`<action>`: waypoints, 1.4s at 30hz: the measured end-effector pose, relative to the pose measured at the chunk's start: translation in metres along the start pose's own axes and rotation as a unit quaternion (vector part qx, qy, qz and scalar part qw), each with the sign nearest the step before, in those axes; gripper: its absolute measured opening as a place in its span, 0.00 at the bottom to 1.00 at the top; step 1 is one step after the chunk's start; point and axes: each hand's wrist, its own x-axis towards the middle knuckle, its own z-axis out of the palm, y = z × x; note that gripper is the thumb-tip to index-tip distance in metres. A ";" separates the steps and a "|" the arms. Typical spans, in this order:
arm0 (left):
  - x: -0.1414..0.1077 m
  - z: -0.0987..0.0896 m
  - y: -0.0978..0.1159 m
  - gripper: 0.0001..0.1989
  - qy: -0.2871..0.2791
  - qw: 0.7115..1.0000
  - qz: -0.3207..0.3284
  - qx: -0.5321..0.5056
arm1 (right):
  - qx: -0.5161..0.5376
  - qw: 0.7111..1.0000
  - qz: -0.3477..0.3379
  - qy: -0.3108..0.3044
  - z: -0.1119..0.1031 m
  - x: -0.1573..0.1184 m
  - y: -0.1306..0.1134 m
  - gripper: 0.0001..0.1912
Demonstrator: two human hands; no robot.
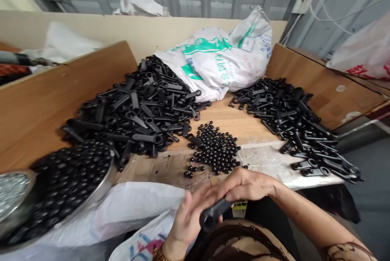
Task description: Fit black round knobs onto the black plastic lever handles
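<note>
Low in the middle, both of my hands are on a black crank handle (212, 214), its hollow round end facing me. My right hand (248, 184) grips its far end, with the fingers curled down over it. Against the palm and fingers of my left hand (190, 216) lies the handle's near part; the left thumb sticks up, away from it. A fingertip shows just under the handle. My right hand partly covers the left fingertips. Just beyond the hands is a spread of small black balls (216, 147) on the wooden tabletop (234, 119).
Black handles form a big pile (143, 106) on the left and a smaller pile (280, 106) on the right. Behind them slumps a white woven sack (225, 62). A basin of black knobs (70, 175) and a bowl of metal pieces (14, 192) stand at left. Wooden boards (317, 86) flank the table.
</note>
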 end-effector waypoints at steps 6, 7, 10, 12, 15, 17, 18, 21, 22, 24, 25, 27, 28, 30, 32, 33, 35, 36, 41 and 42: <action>0.002 0.016 -0.040 0.11 -0.062 0.964 -0.245 0.082 | -0.319 0.945 -0.073 -0.014 -0.003 -0.032 0.007 0.10; 0.005 0.017 -0.044 0.12 -0.034 0.969 -0.230 0.079 | -0.321 0.943 -0.075 0.034 -0.012 -0.035 0.014 0.10; 0.013 0.019 -0.047 0.19 0.040 0.982 -0.173 0.067 | -0.350 0.903 0.019 0.247 -0.050 -0.043 0.041 0.10; 0.014 0.019 -0.042 0.18 0.063 0.982 -0.138 0.112 | -0.400 0.847 0.140 0.321 -0.071 -0.049 0.056 0.09; 0.011 0.018 -0.033 0.15 0.107 0.967 -0.090 0.214 | -0.449 0.820 0.230 0.272 -0.077 -0.059 0.068 0.08; 0.008 0.017 -0.030 0.15 0.137 0.958 -0.084 0.237 | -0.453 0.834 0.218 0.228 -0.067 -0.064 0.068 0.07; 0.006 0.017 -0.029 0.16 0.147 0.956 -0.089 0.237 | -0.453 0.840 0.208 0.215 -0.061 -0.066 0.067 0.07; 0.006 0.019 -0.029 0.17 0.158 0.952 -0.108 0.241 | -0.449 0.843 0.206 0.214 -0.048 -0.065 0.064 0.08; 0.007 0.020 -0.029 0.17 0.158 0.950 -0.113 0.247 | -0.449 0.841 0.212 0.216 -0.046 -0.063 0.064 0.07; 0.012 0.024 -0.029 0.15 0.157 0.945 -0.117 0.261 | -0.450 0.836 0.222 0.223 -0.045 -0.059 0.066 0.06; 0.015 0.026 -0.030 0.14 0.157 0.943 -0.117 0.269 | -0.449 0.835 0.223 0.228 -0.045 -0.058 0.067 0.06; 0.023 0.030 -0.031 0.13 0.160 0.937 -0.105 0.290 | -0.432 0.841 0.216 0.242 -0.044 -0.058 0.068 0.07; 0.028 0.032 -0.032 0.13 0.160 0.934 -0.094 0.304 | -0.414 0.850 0.208 0.250 -0.043 -0.059 0.067 0.08; 0.037 0.036 -0.033 0.12 0.143 0.925 -0.069 0.347 | -0.365 0.874 0.181 0.265 -0.037 -0.063 0.062 0.09; 0.047 0.040 -0.034 0.09 0.121 0.904 -0.035 0.408 | -0.309 0.897 0.141 0.284 -0.028 -0.068 0.054 0.09; 0.051 0.042 -0.035 0.07 0.112 0.891 -0.016 0.439 | -0.283 0.905 0.115 0.296 -0.023 -0.070 0.051 0.09; 0.059 0.046 -0.036 0.05 0.105 0.870 0.017 0.482 | -0.231 0.916 0.058 0.323 -0.015 -0.073 0.045 0.08; 0.062 0.049 -0.036 0.05 0.103 0.864 0.030 0.493 | -0.206 0.919 0.032 0.336 -0.012 -0.074 0.043 0.08; 0.070 0.059 -0.041 0.05 0.107 0.852 0.044 0.510 | -0.104 0.914 -0.017 0.393 -0.006 -0.079 0.046 0.10; 0.071 0.060 -0.042 0.05 0.112 0.850 0.045 0.513 | -0.087 0.913 -0.022 0.398 -0.005 -0.080 0.048 0.10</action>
